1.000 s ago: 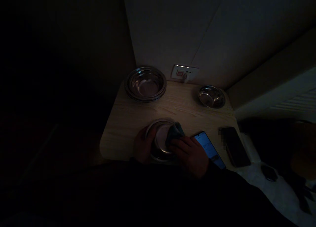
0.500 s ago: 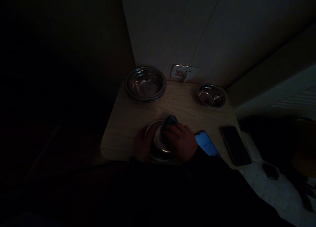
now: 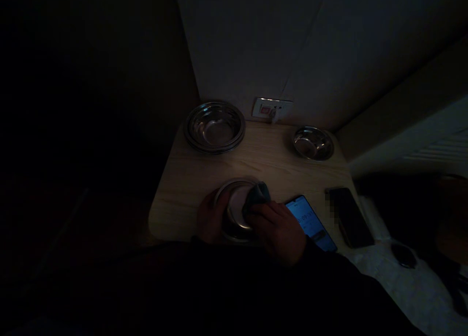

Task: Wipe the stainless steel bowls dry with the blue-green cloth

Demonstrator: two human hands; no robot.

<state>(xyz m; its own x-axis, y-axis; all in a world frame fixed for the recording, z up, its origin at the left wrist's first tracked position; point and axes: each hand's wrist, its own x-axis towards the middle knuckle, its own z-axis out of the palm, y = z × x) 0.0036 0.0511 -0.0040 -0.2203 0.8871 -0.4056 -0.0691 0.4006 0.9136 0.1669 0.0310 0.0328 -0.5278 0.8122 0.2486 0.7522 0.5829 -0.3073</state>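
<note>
A shiny metal bowl (image 3: 237, 204), apparently bottom up, is at the near side of the small wooden table (image 3: 270, 165). My left hand (image 3: 211, 216) grips its left rim, thumb over the side. Bunched in my right hand (image 3: 278, 228) is a dark green cloth (image 3: 259, 193), pressed against the right part of the bowl's base. The fingers of that hand are closed round the cloth. Dim light hides the lower side of the bowl and both wrists.
Stacked metal bowls (image 3: 215, 128) stand at the back left, and a single metal bowl (image 3: 313, 143) at the back right. A lit phone (image 3: 310, 224) lies by my right wrist, a dark phone (image 3: 351, 216) further right. A wall socket (image 3: 272, 109) holds a plug.
My right hand and the cloth have shifted right and slightly toward me across the bowl's base, baring more of it. My left hand keeps its hold on the rim.
</note>
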